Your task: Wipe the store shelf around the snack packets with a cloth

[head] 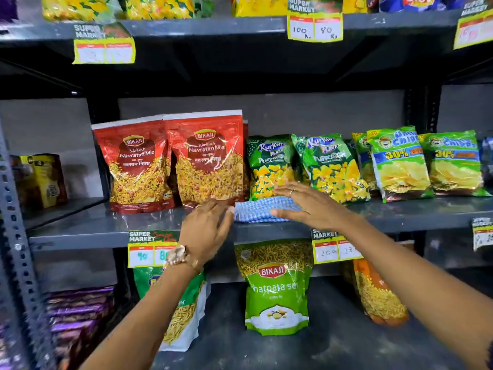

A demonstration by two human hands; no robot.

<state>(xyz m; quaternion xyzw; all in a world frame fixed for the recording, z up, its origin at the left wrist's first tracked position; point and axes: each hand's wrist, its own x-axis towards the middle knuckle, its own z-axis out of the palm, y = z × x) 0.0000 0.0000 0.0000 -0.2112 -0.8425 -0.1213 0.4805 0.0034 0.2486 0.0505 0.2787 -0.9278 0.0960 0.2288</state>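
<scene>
A blue and white checked cloth [257, 209] lies on the grey middle shelf [106, 228], in front of two green puffcorn packets [269, 166]. My right hand [304, 204] rests flat on the cloth's right part, fingers spread, with a ring on one finger. My left hand [206, 228], a watch on its wrist, hovers at the shelf's front edge just left of the cloth, fingers loosely apart, near the base of a red Navratan Mix packet [208, 158]. A second red packet [136, 166] stands to its left. Green chips packets [400, 164] stand at the right.
Price tags [149, 249] hang from the shelf's front lip. Below stand a green sev packet [276, 287], another green packet [176, 311] and an orange one [378, 295]. A brown and yellow box [40, 180] sits far left. The upper shelf [213, 25] carries more packets.
</scene>
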